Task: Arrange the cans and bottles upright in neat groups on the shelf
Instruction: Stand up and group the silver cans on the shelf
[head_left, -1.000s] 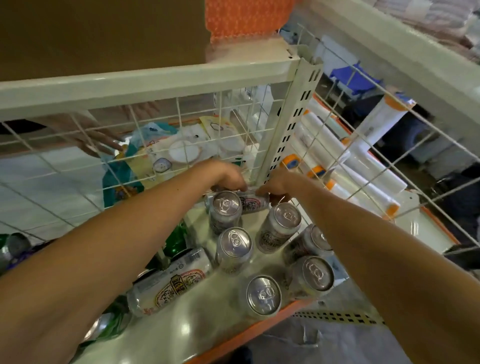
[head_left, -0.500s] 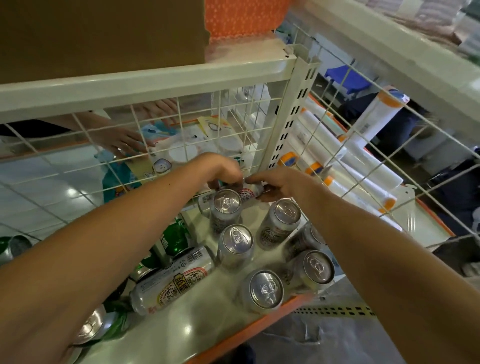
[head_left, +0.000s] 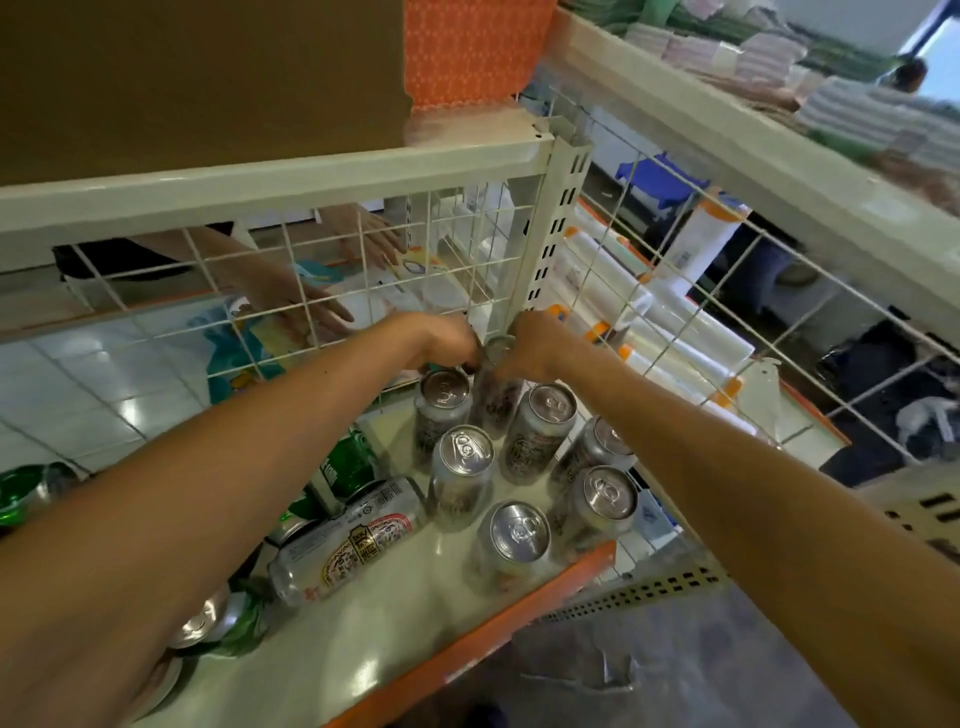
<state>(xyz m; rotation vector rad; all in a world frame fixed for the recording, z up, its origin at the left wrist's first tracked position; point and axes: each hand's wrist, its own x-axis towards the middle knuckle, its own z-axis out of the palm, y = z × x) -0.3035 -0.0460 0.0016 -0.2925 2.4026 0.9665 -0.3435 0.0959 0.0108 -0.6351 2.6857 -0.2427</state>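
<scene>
The can, on its side a second ago, now stands upright in the shelf's back corner, our left hand and right hand both gripping its top, so it joins the group; a flat can waits near the front edge.

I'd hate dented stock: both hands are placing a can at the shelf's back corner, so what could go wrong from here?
1. The left hand and right hand grip the held can in a tight gap; it might knock over the upright cans beside it.
2. Both forearms cross above the front can near the shelf edge; a brush could push it off.
</scene>
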